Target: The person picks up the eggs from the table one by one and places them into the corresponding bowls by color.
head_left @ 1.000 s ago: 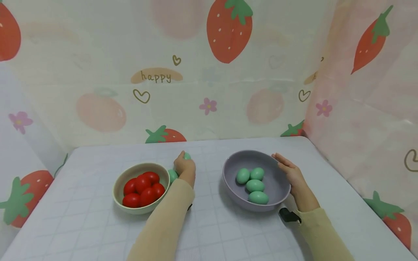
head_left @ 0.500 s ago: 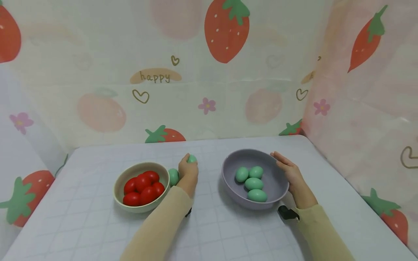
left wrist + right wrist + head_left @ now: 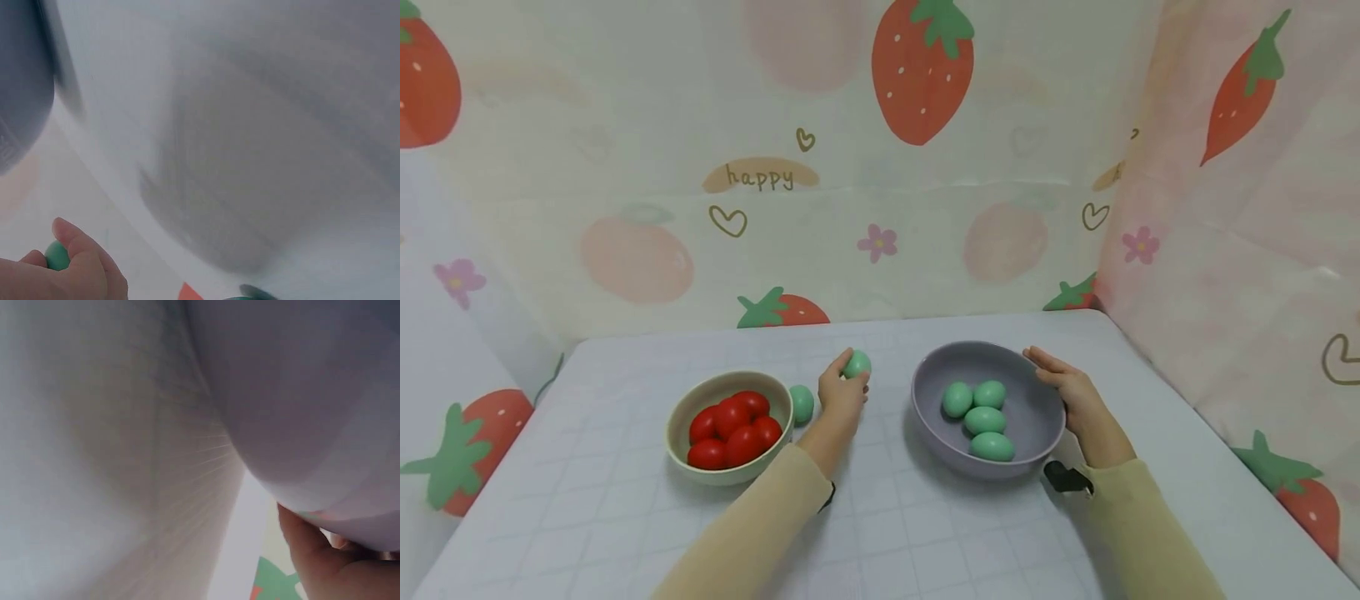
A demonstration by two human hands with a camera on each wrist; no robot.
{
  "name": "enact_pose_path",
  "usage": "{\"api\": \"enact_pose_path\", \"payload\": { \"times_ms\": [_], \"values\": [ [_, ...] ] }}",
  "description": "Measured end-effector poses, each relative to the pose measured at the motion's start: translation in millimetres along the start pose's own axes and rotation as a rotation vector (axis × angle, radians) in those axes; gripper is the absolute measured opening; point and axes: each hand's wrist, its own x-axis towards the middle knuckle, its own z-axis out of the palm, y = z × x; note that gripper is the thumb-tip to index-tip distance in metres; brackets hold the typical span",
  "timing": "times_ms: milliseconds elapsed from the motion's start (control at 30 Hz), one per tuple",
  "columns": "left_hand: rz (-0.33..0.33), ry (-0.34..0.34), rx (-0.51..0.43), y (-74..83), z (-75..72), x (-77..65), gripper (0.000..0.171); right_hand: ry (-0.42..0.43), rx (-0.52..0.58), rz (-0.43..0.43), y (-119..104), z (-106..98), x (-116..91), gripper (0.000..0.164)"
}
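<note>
Between the two bowls, my left hand [image 3: 841, 400] pinches a green egg [image 3: 857, 364] with thumb and fingers. In the left wrist view that egg [image 3: 57, 255] shows between thumb and finger. Another green egg [image 3: 802, 404] lies on the table against the cream bowl [image 3: 730, 477]. Several red egg-shaped pieces [image 3: 732, 417] fill that bowl. Several green eggs [image 3: 985, 420] sit inside the purple bowl [image 3: 1037, 408]. My right hand [image 3: 1081, 408] rests against the purple bowl's right side, fingers extended along the outer wall. The right wrist view shows its fingers touching the bowl from outside.
A white checked cloth covers the table [image 3: 880, 517]. Behind it hangs a fruit-printed backdrop [image 3: 820, 258], and another printed sheet [image 3: 1240, 333] stands at the right. A dark wrist strap piece [image 3: 1067, 478] sits by the right sleeve.
My left hand has moved right with the green egg, away from the cream bowl, so the egg beside that bowl shows more fully. The right hand stays at the purple bowl.
</note>
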Motion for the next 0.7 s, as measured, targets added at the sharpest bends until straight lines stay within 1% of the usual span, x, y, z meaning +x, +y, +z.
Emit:
{"api": "enact_pose_path", "payload": {
  "times_ms": [100, 233, 467, 600, 700],
  "values": [
    [0.009, -0.053, 0.016, -1.0, -2.0, -2.8, 0.052, -0.017, 0.001, 0.011, -2, 0, 1, 0.055],
    [0.016, -0.156, 0.046, 0.5, -5.7, -7.8, 0.051, -0.024, 0.002, 0.033, -4, 1, 2, 0.055],
    [-0.008, -0.312, 0.019, 12.6, -9.5, -22.3, 0.05, -0.019, 0.005, 0.07, -7, 3, 2, 0.055],
    [-0.026, -0.39, 0.031, 17.8, -9.7, -27.6, 0.051, -0.016, 0.005, 0.068, -8, 2, 2, 0.055],
    [-0.016, -0.455, 0.057, 21.3, -10.0, -31.4, 0.051, -0.018, 0.004, 0.071, -8, 3, 2, 0.056]
  ]
}}
